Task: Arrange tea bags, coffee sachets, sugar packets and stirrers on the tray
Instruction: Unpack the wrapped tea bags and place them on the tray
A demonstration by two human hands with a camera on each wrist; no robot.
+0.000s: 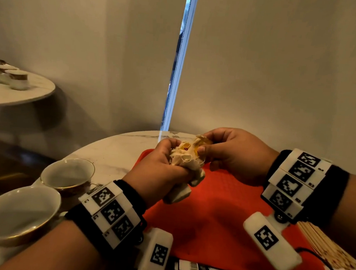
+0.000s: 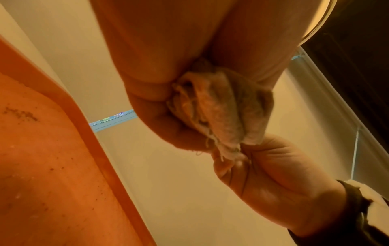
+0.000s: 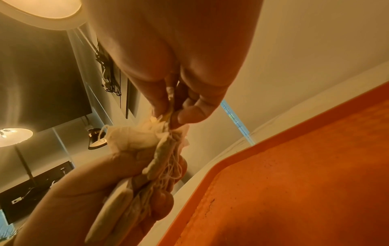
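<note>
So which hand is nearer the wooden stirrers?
Right. The right hand is above the tray's far side, its wrist over the stirrers; the left hand is farther left.

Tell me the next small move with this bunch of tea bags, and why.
Probably draw the right hand away to tease one bag free. The left hand grips the bunch of tea bags, their strings tangled, while the right pinches the yellow tags at its top. The orange tray beneath holds no tea bags yet.
</note>
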